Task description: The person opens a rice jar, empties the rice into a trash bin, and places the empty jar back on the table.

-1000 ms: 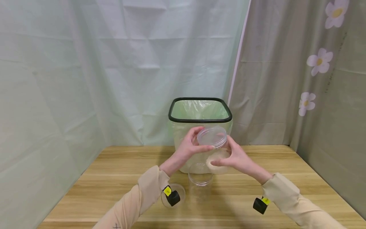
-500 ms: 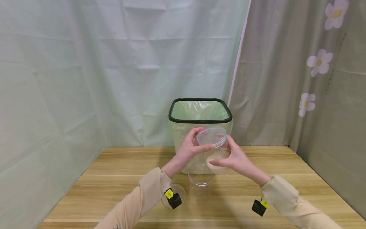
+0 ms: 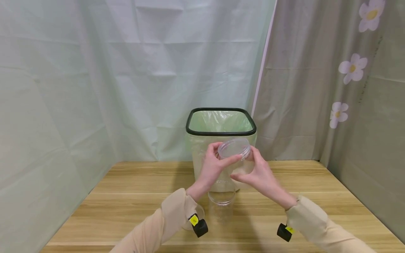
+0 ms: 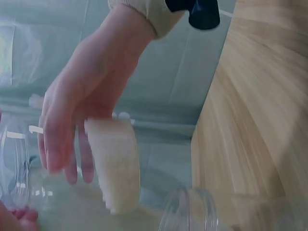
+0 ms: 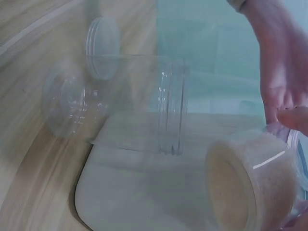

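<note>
A clear round jar, held up and tilted over the table, has a pale, grainy filling at its bottom. My right hand grips the jar's side, fingers behind and thumb in front. My left hand curls round the clear ridged lid at the jar's top, thumb along its near edge. Below them a second clear jar stands upright and uncapped on the table; it lies sideways across the right wrist view. A loose clear lid rests beside it, partly hidden by my left wrist in the head view.
A pale green bin with a black rim and a plastic liner stands right behind my hands. The wooden table spreads out on both sides. Pale curtains hang behind it and along the sides.
My left hand has turned about the lid, its thumb sliding right along the edge and its wrist shifting right. The right hand and jar stay nearly in place. The loose lid is now more covered.
</note>
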Motion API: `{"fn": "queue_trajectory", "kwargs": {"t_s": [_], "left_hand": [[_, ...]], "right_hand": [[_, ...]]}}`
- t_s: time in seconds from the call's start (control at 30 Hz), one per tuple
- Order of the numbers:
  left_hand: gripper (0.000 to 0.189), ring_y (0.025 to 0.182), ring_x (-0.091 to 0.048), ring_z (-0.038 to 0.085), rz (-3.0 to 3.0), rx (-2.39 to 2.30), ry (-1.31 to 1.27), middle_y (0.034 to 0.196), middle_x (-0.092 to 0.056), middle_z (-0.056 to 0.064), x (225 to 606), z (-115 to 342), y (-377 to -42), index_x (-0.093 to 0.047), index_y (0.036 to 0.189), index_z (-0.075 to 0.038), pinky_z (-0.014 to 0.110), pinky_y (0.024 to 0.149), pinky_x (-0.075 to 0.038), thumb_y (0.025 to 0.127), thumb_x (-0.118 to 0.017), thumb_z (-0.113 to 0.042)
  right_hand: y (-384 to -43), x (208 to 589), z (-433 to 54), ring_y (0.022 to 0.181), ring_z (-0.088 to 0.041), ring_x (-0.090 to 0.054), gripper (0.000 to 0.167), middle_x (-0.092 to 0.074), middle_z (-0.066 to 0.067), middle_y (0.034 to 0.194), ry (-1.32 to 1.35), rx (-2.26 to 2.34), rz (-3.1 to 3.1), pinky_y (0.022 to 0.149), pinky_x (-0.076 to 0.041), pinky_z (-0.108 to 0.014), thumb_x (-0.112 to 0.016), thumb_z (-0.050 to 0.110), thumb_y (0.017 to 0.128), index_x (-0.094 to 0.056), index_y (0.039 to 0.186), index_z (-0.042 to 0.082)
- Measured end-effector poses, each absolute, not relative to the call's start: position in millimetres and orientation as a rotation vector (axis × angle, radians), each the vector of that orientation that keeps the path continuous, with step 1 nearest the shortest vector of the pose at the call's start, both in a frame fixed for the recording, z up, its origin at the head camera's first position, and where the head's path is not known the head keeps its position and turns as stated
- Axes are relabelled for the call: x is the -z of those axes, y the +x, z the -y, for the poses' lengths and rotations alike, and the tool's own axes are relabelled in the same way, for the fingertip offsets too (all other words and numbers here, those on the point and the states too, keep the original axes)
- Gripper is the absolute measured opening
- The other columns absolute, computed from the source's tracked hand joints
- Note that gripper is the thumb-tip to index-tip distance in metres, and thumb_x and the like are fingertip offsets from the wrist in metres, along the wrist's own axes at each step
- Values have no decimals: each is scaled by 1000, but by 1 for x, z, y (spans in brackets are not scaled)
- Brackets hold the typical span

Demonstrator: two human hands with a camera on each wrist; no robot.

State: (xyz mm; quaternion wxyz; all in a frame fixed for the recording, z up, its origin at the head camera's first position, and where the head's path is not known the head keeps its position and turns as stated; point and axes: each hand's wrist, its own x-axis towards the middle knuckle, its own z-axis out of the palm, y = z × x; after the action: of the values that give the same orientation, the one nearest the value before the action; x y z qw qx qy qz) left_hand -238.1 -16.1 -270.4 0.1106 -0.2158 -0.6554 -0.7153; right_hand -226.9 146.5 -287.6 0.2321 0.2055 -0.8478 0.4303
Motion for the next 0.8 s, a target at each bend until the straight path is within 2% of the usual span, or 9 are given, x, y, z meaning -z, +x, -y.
{"fn": "queue_trajectory", "kwargs": {"t_s": [0.2, 0.47, 0.67, 0.8], "left_hand": [[67, 94, -54, 16, 1946, 2045, -481, 106, -55, 5, 268, 11, -233, -41, 113, -5, 30, 79, -44, 65, -81, -29], [71, 97, -49, 20, 2091, 1988, -416, 106, -50, 7, 267, 14, -232, -38, 113, -5, 33, 80, -43, 63, -83, -28], [73, 113, -40, 21, 2078, 2089, -565, 119, -42, 10, 268, 23, -239, -34, 122, -2, 32, 96, -31, 68, -80, -21], [71, 117, -38, 21, 1991, 2229, -755, 124, -40, 11, 266, 32, -247, -33, 125, 0, 26, 99, -26, 70, -77, -9]], "right_hand": [[-225, 287, -142, 102, -25, -47, 92, -46, -10, 120, 560, -1076, 2294, 80, -42, -42, -86, 27, 58, -33, 131, 5], [-228, 289, -145, 105, -25, -47, 95, -48, -12, 119, 553, -1136, 2326, 84, -38, -47, -85, 30, 59, -31, 133, 5], [-230, 289, -153, 106, -27, -46, 98, -48, -13, 120, 564, -1236, 2339, 86, -37, -47, -85, 32, 60, -29, 135, 5], [-232, 290, -160, 110, -26, -44, 94, -47, -11, 122, 614, -1359, 2347, 90, -35, -46, -84, 27, 62, -28, 135, 7]]}}
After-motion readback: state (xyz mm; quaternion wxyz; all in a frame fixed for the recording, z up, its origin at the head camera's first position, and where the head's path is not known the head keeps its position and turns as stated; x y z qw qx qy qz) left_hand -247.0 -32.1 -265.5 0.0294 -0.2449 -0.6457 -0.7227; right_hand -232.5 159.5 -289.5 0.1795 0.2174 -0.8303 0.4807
